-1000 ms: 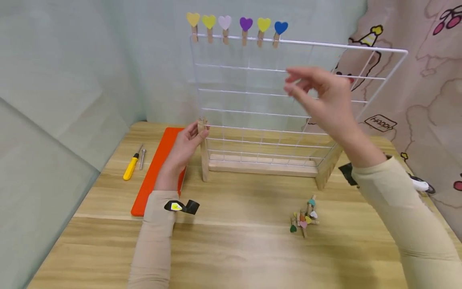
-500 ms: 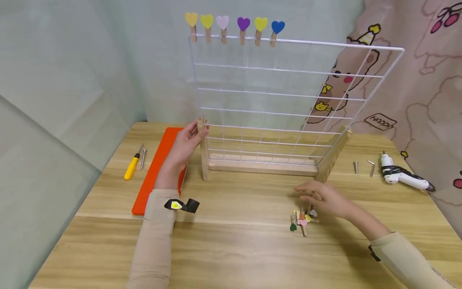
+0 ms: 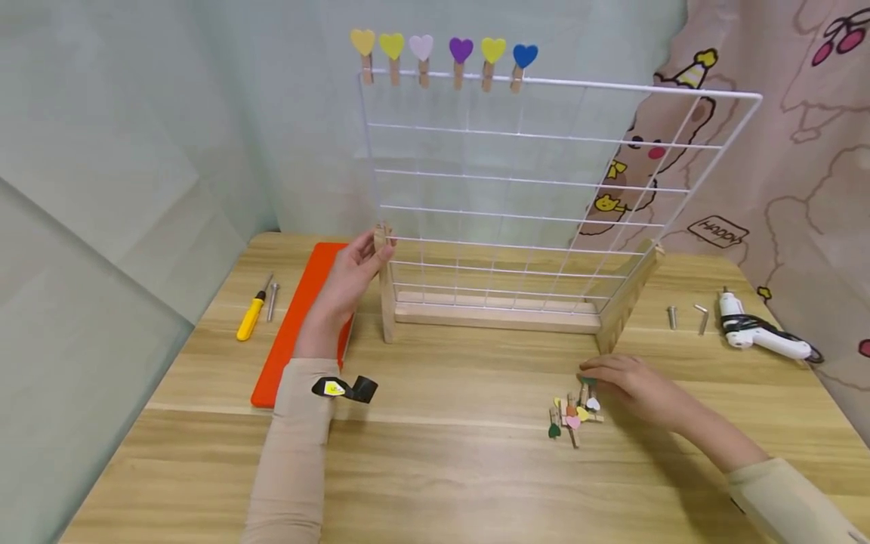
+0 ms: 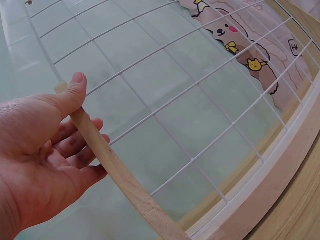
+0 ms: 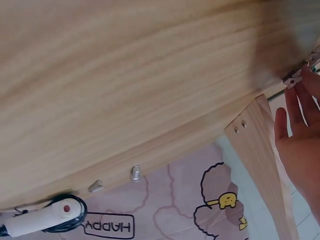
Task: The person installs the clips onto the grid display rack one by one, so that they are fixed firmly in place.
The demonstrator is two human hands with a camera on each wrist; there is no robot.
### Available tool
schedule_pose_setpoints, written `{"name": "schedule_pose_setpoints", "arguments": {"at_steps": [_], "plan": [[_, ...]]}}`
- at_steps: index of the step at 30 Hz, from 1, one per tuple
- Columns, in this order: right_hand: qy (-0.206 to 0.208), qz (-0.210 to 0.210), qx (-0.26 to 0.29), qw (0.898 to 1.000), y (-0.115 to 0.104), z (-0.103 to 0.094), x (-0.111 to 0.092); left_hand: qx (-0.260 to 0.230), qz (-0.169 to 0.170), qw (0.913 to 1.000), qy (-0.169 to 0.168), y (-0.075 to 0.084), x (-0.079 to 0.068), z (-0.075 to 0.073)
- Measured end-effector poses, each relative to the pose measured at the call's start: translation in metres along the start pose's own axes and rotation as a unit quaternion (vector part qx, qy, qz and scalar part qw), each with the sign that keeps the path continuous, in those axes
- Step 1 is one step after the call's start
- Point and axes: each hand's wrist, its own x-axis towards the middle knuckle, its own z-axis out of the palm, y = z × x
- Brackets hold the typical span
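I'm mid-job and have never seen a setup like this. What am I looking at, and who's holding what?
There is no machine, just a person's two bare hands. The head camera looks forward and down; each wrist camera watches its own hand's work. The left hand grips a wooden upright of the white wire rack, which has six heart clips along its top. The right hand reaches a pile of clips; whether it pinches one is unclear. The table also holds a yellow screwdriver, an orange-red slab and a white corded tool.
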Motion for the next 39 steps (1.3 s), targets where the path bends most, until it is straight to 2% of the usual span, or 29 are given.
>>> {"name": "schedule_pose_setpoints", "arguments": {"at_steps": [4, 10, 22, 28, 32, 35, 39], "plan": [[-0.008, -0.007, -0.008, 1.000, 0.003, 0.002, 0.005, 0.000, 0.001, 1.0000, 0.000, 0.000, 0.000, 0.000], [-0.017, 0.009, -0.019, 1.000, 0.003, 0.003, 0.010, 0.001, -0.004, 1.0000, -0.002, -0.001, -0.001, -0.001], [-0.056, 0.043, 0.006, 0.997, 0.005, 0.002, 0.013, 0.004, 0.005, 1.0000, -0.002, -0.002, -0.001, -0.001], [-0.027, 0.071, 0.050, 0.996, 0.005, -0.001, 0.012, -0.001, 0.008, 1.0000, -0.005, -0.001, -0.001, 0.000], [-0.007, 0.120, 0.109, 0.987, 0.000, -0.011, 0.018, 0.002, 0.009, 0.9999, -0.010, -0.001, -0.001, 0.000], [0.021, 0.127, 0.161, 0.978, -0.007, -0.022, 0.033, 0.008, 0.007, 0.9999, -0.008, -0.001, -0.001, 0.000], [0.062, 0.083, 0.207, 0.973, -0.026, -0.050, 0.069, 0.009, 0.002, 0.9999, -0.006, -0.001, -0.002, -0.001]]}}
